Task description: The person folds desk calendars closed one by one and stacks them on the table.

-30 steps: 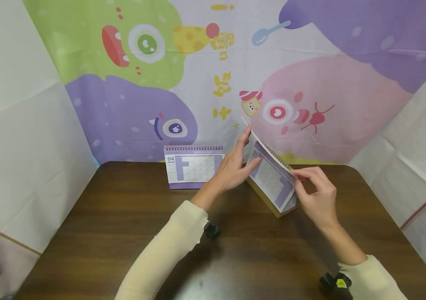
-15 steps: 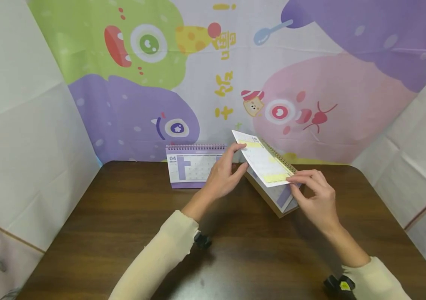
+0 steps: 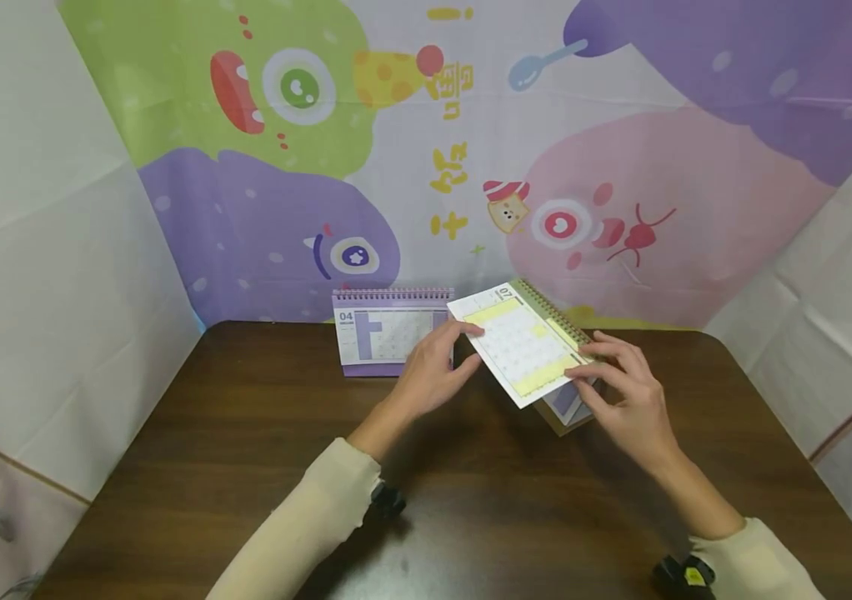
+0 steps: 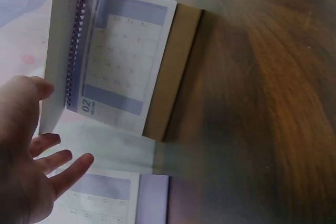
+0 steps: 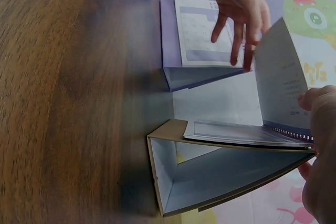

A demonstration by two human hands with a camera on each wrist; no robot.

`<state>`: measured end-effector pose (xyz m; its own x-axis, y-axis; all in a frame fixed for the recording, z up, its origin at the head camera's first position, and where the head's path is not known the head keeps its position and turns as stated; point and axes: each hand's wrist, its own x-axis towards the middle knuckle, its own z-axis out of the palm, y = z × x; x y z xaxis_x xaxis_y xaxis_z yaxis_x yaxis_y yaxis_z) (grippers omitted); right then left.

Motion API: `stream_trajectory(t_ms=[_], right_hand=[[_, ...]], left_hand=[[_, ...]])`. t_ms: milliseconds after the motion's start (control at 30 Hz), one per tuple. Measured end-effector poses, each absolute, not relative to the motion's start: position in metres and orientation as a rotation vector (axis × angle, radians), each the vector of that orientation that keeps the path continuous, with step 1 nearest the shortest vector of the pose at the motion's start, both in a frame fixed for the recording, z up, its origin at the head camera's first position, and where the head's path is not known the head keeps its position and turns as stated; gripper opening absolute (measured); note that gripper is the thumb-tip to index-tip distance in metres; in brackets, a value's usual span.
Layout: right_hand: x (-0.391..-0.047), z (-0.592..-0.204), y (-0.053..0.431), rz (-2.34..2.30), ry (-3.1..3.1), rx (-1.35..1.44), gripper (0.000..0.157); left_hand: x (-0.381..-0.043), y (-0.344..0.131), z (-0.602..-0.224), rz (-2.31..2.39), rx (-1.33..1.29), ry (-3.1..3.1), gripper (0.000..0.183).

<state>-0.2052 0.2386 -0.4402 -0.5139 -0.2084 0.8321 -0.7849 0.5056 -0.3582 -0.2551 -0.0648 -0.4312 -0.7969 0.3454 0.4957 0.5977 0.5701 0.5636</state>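
A brown-based desk calendar [image 3: 564, 427] stands angled near the table's back edge. Its lifted page [image 3: 504, 337], marked 07 with yellow bands, slopes out from the spiral binding [image 3: 553, 310]. My left hand [image 3: 429, 367] pinches this page at its left edge, thumb underneath; the other fingers spread apart in the left wrist view. At the near right corner my right hand [image 3: 632, 400] pinches the page between thumb and fingertips, beside the binding. Beneath it, a purple page [image 4: 123, 51] marked 02 shows in the left wrist view. The base's hollow inside [image 5: 231, 174] faces the right wrist camera.
A purple desk calendar [image 3: 388, 333] showing 04 stands upright just left, partly behind my left hand. The brown wooden table [image 3: 471, 500] reaches towards me. A cartoon-printed cloth [image 3: 426, 150] hangs directly behind, and pale cloth walls [image 3: 36, 208] flank both sides.
The lifted page has swung down towards me from nearly upright, bringing its yellow 07 side into view. My left hand has come down and left with it; my right hand has barely shifted.
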Motion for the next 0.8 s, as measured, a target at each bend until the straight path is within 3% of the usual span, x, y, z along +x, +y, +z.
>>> stream_trajectory(t_ms=[167,433,800], right_hand=[[-0.204,-0.441,0.238,0.987,-2.029,0.813,0.033],[-0.204,-0.444,0.237,1.012,-2.024,0.799,0.038],[-0.201,-0.451,0.241,1.036,-2.078,0.779,0.037]], left_hand=[[-0.259,-0.068,-0.448,-1.119,-0.761,-2.536,0.048],[-0.312,-0.067,-0.526,-1.081,-0.707,-2.63,0.065],[-0.316,-0.062,-0.539,-0.989,-0.8,-2.885,0.07]])
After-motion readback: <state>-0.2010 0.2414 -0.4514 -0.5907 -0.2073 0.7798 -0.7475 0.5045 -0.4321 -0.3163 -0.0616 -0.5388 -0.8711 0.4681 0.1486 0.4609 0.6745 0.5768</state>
